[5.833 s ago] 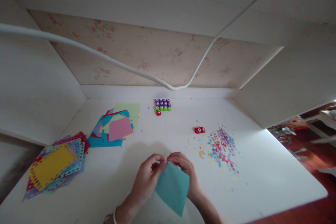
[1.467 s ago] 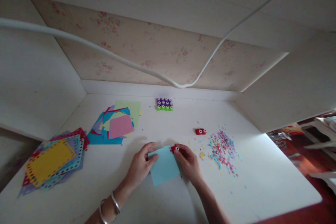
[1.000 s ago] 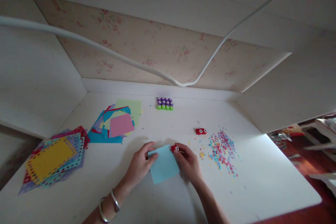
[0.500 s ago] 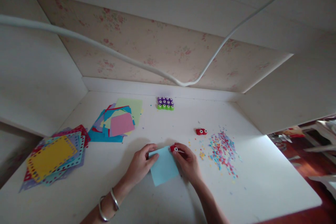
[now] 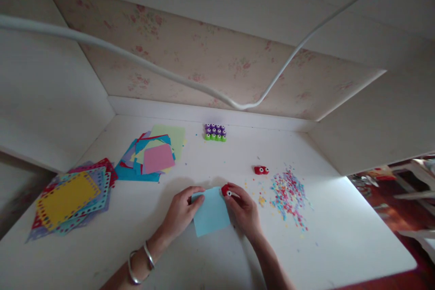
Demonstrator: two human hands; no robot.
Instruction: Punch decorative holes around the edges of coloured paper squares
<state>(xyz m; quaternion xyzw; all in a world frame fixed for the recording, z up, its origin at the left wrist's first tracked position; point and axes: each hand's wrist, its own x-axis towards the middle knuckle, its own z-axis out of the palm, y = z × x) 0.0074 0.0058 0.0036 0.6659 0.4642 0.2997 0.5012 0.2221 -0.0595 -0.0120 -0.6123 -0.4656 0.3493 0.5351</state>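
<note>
My left hand (image 5: 185, 208) pinches the left edge of a light blue sheet of paper (image 5: 212, 215) between thumb and fingers. At the sheet's upper right corner, my right hand (image 5: 244, 206) grips a small red paper punch (image 5: 225, 189) with a round eye-like mark. The punch meets the paper's edge there; whether the edge sits in its slot is too small to tell. Behind and to the right, more red punches (image 5: 261, 170) stand together on the table. Further back is a block of purple and green punches (image 5: 215, 132) in rows.
Multicoloured punched-out bits (image 5: 288, 195) are heaped on the white table (image 5: 346, 235) at right. Plain coloured sheets (image 5: 158, 158) are piled at back left. Sheets with holes along their edges (image 5: 68, 199) lie at far left. A white cable (image 5: 190, 84) hangs across the view.
Both hands keep their holds on the paper and the punch. The red punch has tilted slightly in my right hand, and the whole view has shifted a little.
</note>
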